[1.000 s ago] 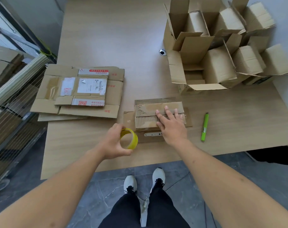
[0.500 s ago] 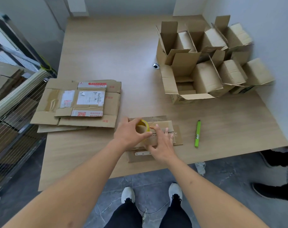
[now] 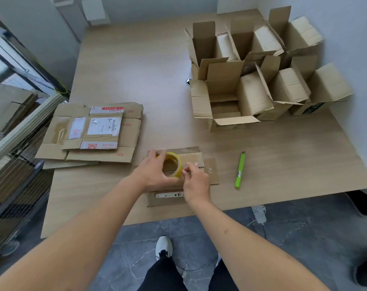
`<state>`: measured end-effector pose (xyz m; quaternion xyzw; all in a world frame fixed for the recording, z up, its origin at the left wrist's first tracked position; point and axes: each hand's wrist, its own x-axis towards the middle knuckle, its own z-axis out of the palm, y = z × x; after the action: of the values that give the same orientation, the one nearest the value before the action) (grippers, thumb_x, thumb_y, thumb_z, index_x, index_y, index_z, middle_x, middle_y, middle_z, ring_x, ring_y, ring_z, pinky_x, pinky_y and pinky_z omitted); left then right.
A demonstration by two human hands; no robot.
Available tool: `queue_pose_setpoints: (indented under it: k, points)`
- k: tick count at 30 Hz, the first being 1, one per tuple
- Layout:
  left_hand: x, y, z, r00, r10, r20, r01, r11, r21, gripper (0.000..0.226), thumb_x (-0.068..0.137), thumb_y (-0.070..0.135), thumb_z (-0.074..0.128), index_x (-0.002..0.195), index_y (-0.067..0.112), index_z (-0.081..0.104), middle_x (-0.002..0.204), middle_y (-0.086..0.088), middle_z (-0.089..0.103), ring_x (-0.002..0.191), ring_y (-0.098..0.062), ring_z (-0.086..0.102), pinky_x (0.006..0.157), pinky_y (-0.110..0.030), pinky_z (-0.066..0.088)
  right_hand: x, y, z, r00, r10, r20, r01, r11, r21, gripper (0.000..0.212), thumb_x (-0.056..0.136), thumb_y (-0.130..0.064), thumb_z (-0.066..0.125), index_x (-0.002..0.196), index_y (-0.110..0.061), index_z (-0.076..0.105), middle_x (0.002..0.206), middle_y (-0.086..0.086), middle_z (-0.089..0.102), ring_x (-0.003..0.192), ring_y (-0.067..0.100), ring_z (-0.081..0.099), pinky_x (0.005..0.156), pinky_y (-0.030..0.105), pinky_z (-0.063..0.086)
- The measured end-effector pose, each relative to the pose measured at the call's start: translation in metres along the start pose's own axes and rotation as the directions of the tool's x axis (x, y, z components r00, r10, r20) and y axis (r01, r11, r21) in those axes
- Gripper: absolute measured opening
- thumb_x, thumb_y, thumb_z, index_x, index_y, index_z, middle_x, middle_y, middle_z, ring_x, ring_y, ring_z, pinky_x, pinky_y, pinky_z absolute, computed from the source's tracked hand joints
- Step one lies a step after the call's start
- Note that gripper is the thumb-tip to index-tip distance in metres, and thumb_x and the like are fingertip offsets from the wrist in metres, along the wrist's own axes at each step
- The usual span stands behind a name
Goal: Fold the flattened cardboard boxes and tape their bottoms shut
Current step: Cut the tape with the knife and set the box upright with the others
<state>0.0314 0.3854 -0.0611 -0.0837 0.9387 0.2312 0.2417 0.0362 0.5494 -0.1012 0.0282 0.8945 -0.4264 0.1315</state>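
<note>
From my head camera, looking down at a pale wooden tabletop: my left hand is curled around a roll of clear yellowish tape, holding it just above a small flattened cardboard box that lies at the near edge in front of me. My right hand pinches at the roll's right rim with thumb and fingertips, apparently picking for the loose tape end; I cannot tell whether the end is free yet. To my left lies a stack of flattened boxes, well apart from a cluster of already folded boxes standing open at the far right. A green utility knife lies just right of the small box. The risks, as I judge them: the tape end could tear or split as I pick it, or stick back to the roll, and the box under my hands is held down by nothing, so a pull on the tape might drag it. Readable writing is sparse: the small box shows "XJ" on its right flap, and the top of the stack carries white shipping labels with red print and a barcode, too small to read.
</note>
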Motion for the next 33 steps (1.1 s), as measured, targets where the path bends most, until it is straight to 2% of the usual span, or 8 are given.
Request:
queue_pose_setpoints:
  k: [4, 8, 12, 17, 22, 25, 28, 33]
  points:
    - [-0.002, -0.018, 0.008, 0.971, 0.227, -0.077, -0.226, 0.974, 0.014, 0.095, 0.073, 0.045, 0.083, 0.158, 0.037, 0.041, 0.163, -0.002, 0.03, 0.149, -0.025, 0.037, 0.122, -0.04, 0.034, 0.002, -0.003, -0.007, 0.999, -0.027, 0.039, 0.029, 0.998, -0.053, 0.014, 0.104, -0.018, 0.049, 0.092, -0.018, 0.056, 0.1, 0.006, 0.061, 0.092, 0.03, 0.056, 0.07, 0.033, 0.033]
    - [-0.007, -0.029, 0.012, 0.904, 0.39, -0.174, -0.405, 0.913, -0.055, 0.027, 0.085, 0.034, 0.085, 0.104, 0.02, 0.073, 0.149, -0.001, 0.054, 0.147, -0.022, 0.043, 0.119, -0.042, 0.038, 0.004, -0.002, -0.019, 0.997, 0.043, 0.071, -0.041, 0.999, -0.025, 0.014, 0.105, -0.023, 0.046, 0.098, -0.022, 0.057, 0.094, 0.001, 0.064, 0.084, 0.022, 0.056, 0.068, 0.032, 0.036]
    - [-0.018, -0.023, 0.001, 0.862, 0.43, -0.268, -0.42, 0.903, 0.097, 0.044, 0.088, 0.064, 0.066, 0.097, 0.021, 0.057, 0.095, 0.01, 0.064, 0.101, -0.016, 0.063, 0.107, -0.033, 0.044, 0.005, -0.004, -0.025, 0.991, 0.074, 0.107, -0.073, 0.997, -0.015, 0.012, 0.104, -0.026, 0.049, 0.1, -0.021, 0.059, 0.098, 0.001, 0.066, 0.088, 0.021, 0.056, 0.071, 0.031, 0.039]
    - [-0.031, -0.008, -0.011, 0.89, 0.412, -0.198, -0.439, 0.89, -0.12, 0.037, 0.098, 0.036, 0.062, 0.131, 0.036, 0.046, 0.092, 0.008, 0.059, 0.078, -0.004, 0.055, 0.071, -0.016, 0.04, 0.006, -0.006, -0.03, 0.984, 0.099, 0.151, -0.099, 0.995, -0.007, 0.009, 0.104, -0.022, 0.049, 0.101, -0.021, 0.058, 0.101, 0.001, 0.065, 0.087, 0.021, 0.055, 0.07, 0.031, 0.039]
    - [-0.019, -0.013, -0.015, 0.923, 0.336, -0.188, -0.369, 0.91, -0.187, 0.044, 0.102, 0.037, 0.056, 0.143, 0.05, 0.044, 0.088, 0.006, 0.063, 0.081, -0.012, 0.058, 0.076, -0.031, 0.048, 0.016, -0.01, -0.038, 0.966, 0.172, 0.192, -0.174, 0.985, -0.008, 0.012, 0.101, -0.024, 0.049, 0.102, -0.019, 0.06, 0.112, 0.0, 0.065, 0.092, 0.019, 0.053, 0.075, 0.03, 0.038]
    - [-0.012, -0.004, -0.015, 0.935, 0.308, -0.177, -0.343, 0.91, -0.232, 0.052, 0.104, 0.033, 0.063, 0.147, 0.054, 0.042, 0.082, 0.014, 0.064, 0.071, -0.01, 0.055, 0.072, -0.023, 0.045, 0.025, -0.008, -0.047, 0.963, 0.198, 0.183, -0.199, 0.98, -0.012, 0.013, 0.101, -0.025, 0.05, 0.095, -0.02, 0.06, 0.11, 0.001, 0.064, 0.097, 0.022, 0.058, 0.071, 0.03, 0.039]
    - [-0.005, 0.008, -0.014, 0.945, 0.273, -0.179, -0.314, 0.909, -0.273, 0.059, 0.101, 0.034, 0.067, 0.147, 0.058, 0.041, 0.108, 0.03, 0.065, 0.087, 0.0, 0.061, 0.086, -0.025, 0.049, 0.036, -0.002, -0.063, 0.962, 0.222, 0.158, -0.226, 0.974, 0.001, 0.012, 0.098, -0.024, 0.052, 0.09, -0.019, 0.06, 0.104, 0.003, 0.064, 0.1, 0.023, 0.058, 0.074, 0.031, 0.045]
    - [0.006, 0.033, -0.006, 0.954, 0.252, -0.161, -0.284, 0.932, -0.227, 0.071, 0.095, 0.041, 0.073, 0.154, 0.054, 0.036, 0.157, 0.018, 0.046, 0.137, -0.012, 0.049, 0.108, -0.028, 0.037, 0.051, 0.028, -0.088, 0.957, 0.234, 0.169, -0.231, 0.972, -0.038, 0.014, 0.097, -0.024, 0.056, 0.088, -0.018, 0.064, 0.11, 0.004, 0.062, 0.106, 0.023, 0.058, 0.098, 0.037, 0.048]
